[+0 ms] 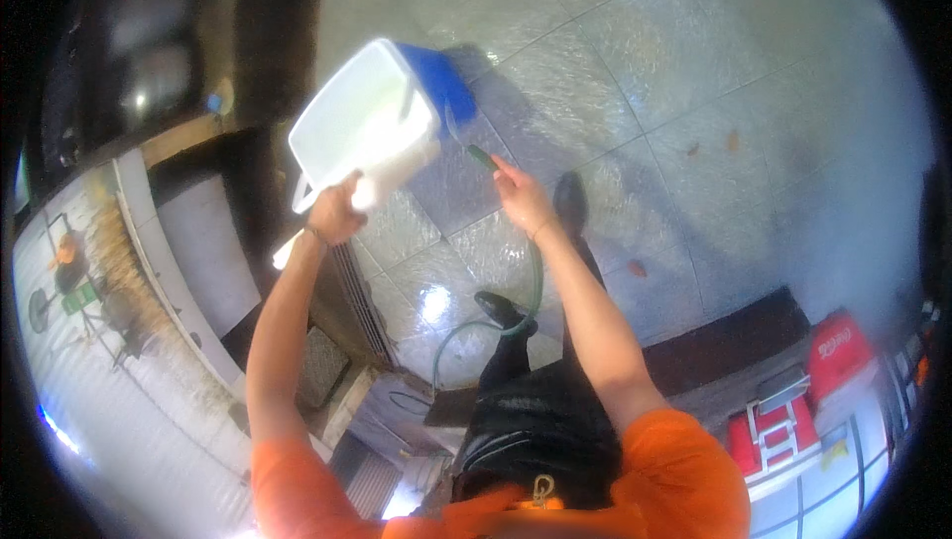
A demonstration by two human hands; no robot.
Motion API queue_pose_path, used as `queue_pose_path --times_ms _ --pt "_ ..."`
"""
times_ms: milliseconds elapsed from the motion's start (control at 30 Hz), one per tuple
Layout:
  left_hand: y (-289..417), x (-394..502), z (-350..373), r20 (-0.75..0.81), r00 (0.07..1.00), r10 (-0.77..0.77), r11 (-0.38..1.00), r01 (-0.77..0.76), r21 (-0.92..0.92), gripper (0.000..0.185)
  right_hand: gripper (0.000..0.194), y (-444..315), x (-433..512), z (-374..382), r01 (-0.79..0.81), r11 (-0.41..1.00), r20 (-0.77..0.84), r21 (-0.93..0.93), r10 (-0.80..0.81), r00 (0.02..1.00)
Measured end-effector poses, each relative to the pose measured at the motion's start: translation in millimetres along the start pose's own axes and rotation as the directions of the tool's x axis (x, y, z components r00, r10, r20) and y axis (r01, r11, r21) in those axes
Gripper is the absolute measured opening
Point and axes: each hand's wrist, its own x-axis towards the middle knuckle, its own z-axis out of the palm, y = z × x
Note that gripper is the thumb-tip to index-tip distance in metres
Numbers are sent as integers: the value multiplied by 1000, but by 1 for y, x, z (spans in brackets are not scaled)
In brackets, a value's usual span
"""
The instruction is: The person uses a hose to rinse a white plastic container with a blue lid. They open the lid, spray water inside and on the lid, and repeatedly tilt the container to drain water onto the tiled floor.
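My left hand grips the near rim of a blue-and-white plastic box that looks like a picnic cooler. It is tipped so its pale, brightly lit inside faces up toward me, and its blue outer wall faces right. A white handle shows at its near left corner. In my right hand is the end of a green garden hose, pointed at the blue wall. A thin stream of water arcs from it to the box. The hose loops down past my wrist toward my shoes.
Wet grey floor tiles lie under the box, with a few brown leaves on them. A dark ledge and red chairs are at lower right. On the left run a floor grate and a pale curb.
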Motion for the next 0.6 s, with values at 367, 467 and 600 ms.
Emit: queue_pose_path --times_ms 367,467,600 --pt "3 -35 23 -46 993 111 981 -102 164 48 42 -19 12 13 -18 1000 -73 3 19 997" --pt "24 7 -4 -300 939 166 982 -187 -41 51 42 -45 -58 30 68 997 5 -38 -68 998" --pt "45 18 -12 -373 899 228 930 -315 -189 57 42 -83 -127 68 368 903 -27 -223 -383 923"
